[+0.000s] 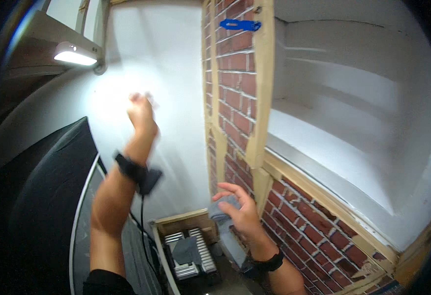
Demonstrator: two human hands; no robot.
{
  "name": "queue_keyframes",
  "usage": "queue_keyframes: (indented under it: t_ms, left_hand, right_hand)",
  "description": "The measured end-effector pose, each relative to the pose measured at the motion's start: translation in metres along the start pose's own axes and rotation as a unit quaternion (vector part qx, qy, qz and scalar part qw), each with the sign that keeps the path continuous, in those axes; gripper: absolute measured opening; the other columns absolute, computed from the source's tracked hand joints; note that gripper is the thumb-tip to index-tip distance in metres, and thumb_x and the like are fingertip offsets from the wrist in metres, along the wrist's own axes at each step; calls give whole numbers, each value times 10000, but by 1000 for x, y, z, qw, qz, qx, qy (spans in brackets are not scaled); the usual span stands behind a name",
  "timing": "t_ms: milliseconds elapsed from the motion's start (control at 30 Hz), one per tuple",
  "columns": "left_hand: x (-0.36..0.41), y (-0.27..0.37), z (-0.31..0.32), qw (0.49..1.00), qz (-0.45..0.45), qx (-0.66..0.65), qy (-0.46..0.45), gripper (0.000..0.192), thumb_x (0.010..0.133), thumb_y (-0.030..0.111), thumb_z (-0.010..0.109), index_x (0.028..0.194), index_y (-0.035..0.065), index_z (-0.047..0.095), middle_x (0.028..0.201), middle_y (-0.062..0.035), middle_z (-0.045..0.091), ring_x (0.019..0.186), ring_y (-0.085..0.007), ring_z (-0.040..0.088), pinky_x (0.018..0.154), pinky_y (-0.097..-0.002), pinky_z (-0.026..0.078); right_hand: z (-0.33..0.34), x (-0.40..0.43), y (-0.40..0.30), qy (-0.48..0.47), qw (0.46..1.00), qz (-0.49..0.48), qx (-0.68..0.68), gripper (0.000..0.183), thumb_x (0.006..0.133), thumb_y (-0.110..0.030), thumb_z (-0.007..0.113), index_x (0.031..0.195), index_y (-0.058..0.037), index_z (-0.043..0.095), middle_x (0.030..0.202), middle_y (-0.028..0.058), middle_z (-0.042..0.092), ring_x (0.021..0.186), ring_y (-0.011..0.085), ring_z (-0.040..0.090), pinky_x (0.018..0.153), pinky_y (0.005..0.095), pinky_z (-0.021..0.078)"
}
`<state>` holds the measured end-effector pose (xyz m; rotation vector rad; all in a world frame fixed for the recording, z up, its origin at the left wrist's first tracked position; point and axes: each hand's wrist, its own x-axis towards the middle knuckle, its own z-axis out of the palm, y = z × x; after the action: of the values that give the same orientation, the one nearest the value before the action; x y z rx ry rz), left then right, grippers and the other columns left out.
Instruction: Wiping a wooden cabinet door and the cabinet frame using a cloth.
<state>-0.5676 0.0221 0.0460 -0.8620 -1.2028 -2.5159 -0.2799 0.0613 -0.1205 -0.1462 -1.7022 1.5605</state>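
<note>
My left hand, blurred, is raised in front of the white wall panel, close to the bright patch of lamp light. Its fingers look curled, with a pale blur beside the fingertips; whether they hold something is unclear. My right hand is lower, at the brick-patterned post. Its fingers are apart over a folded grey cloth, which rests on a narrow grey ledge. The thumb overlaps the cloth in the picture, but contact cannot be told.
A lit lamp juts in at upper left. A blue bracket sticks out from the tape-edged brick-patterned post. At right is a white recess. Below stands a finned metal unit; a black cable hangs from my left wrist strap.
</note>
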Motion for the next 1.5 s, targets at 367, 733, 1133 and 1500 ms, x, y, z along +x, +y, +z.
queue_keyframes:
  t_ms: [367, 733, 1133, 1500]
  left_hand:
    - [-225, 116, 81, 789, -226, -164, -547, 300, 951, 162, 620, 1200, -2, 582, 1127, -75, 599, 1039, -143, 562, 905, -274, 449]
    - [-265, 112, 130, 768, -150, -280, -557, 479, 818, -67, 667, 1283, -44, 555, 1255, -91, 576, 1146, -159, 523, 1015, -304, 425]
    - [-305, 122, 209, 522, -199, -474, -681, 412, 881, 3, 664, 1274, -53, 553, 1135, -110, 627, 1054, -175, 604, 964, -304, 482]
    - [-335, 132, 229, 575, -68, -470, -666, 322, 1022, 258, 543, 1122, -29, 650, 870, -88, 672, 827, -163, 642, 755, -286, 518]
  right_hand:
    - [-38, -51, -137, 227, 943, -208, 129, 516, 931, -13, 618, 1399, 38, 407, 1247, 131, 544, 1105, 180, 562, 957, 289, 466]
    - [-82, -74, -153, 297, 924, -235, -59, 359, 917, -93, 693, 1220, 43, 557, 1045, 87, 665, 939, 130, 626, 831, 280, 508]
    - [-83, -110, -207, 460, 747, -364, -313, 376, 911, -36, 665, 1241, 39, 501, 1125, 85, 610, 1028, 140, 599, 899, 287, 501]
    - [-97, -130, -301, 545, 369, -381, -649, 374, 851, -66, 708, 1198, 31, 607, 912, 76, 687, 815, 127, 648, 734, 259, 531]
